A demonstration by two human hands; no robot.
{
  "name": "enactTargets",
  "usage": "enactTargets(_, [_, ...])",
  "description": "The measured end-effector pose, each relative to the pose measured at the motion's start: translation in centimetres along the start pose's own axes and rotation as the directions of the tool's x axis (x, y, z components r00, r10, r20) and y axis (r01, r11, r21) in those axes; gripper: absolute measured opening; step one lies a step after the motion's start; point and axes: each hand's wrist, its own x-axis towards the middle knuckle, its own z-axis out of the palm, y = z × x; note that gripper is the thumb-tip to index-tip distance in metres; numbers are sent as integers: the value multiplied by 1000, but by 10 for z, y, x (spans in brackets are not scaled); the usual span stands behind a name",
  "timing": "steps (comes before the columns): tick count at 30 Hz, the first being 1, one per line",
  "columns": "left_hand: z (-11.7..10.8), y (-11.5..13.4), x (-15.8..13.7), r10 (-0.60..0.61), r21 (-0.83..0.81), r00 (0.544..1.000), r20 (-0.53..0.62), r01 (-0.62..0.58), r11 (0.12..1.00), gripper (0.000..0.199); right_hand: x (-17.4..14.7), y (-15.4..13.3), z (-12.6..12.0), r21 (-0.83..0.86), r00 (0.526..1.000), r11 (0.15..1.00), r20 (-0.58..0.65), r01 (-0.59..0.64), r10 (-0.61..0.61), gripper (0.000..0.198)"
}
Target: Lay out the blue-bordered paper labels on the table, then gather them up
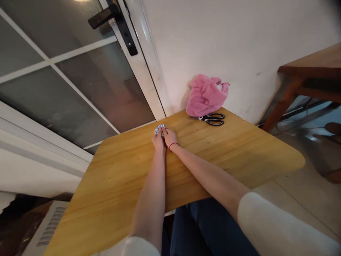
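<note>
Near the far edge of the wooden table, my left hand and my right hand are side by side, both closed around a small white bundle with dark blue markings. Both thumbs press on top of it. Whether it is cloth or paper cannot be made out, and its underside is hidden by my fingers. A thin red cord circles my right wrist. To the right of my hands lie black-handled scissors, their blades hidden under a crumpled pink fabric bundle.
The wooden table has rounded corners. Behind it stand a white wall and a glazed door with a black handle. A brown wooden table is at the right. A grey vented box sits low at the left.
</note>
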Motion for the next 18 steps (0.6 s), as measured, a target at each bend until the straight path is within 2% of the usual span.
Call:
enactTargets(5, [0, 1, -8, -12, -37, 999, 36, 13, 999, 12, -5, 2, -6, 65, 1000, 998, 5, 9, -9, 33])
enactTargets(11, [-5, 2, -9, 0, -41, 1000, -1, 0, 999, 17, -8, 1, -6, 156, 998, 988, 64, 12, -22, 30])
enactTargets(15, [-8, 12, -6, -64, -20, 996, 64, 66, 998, 34, -8, 0, -7, 230, 991, 973, 131, 6, -37, 29])
enactTargets(18, [-9, 15, -7, -76, 10, 991, 111, 76, 997, 33, -5, 3, -7, 272, 980, 962, 195, -10, -45, 32])
